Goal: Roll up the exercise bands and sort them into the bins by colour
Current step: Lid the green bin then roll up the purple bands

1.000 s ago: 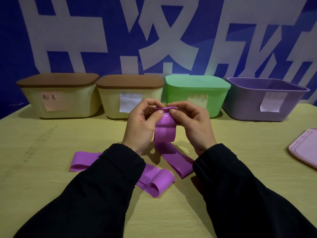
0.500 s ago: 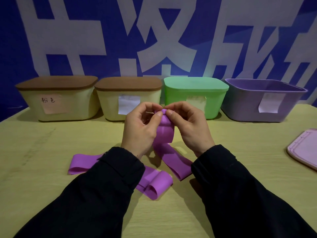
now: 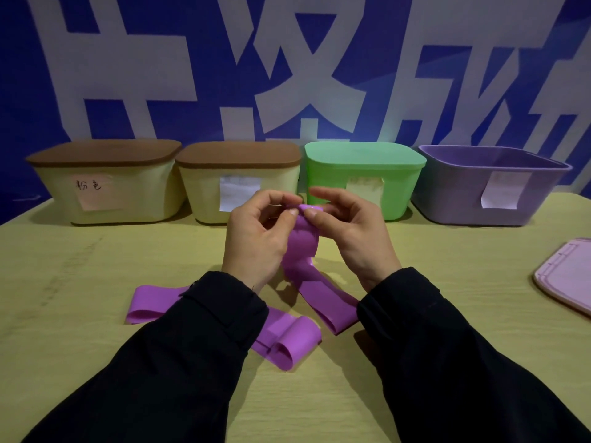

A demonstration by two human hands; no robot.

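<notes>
Rolling in hand: both grips pinch the top of the purple rubber exercise band.
Left hand and right hand must wind its tail, then reach the open purple plastic bin at two o'clock.

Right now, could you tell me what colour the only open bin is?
Purple bin, far right; seen in the head view.

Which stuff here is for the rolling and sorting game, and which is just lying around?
For the job:
left hand
right hand
purple band being rolled
loose purple bands
open purple bin

Just lying about:
pink lid
green bin
two brown-lidded bins
</notes>
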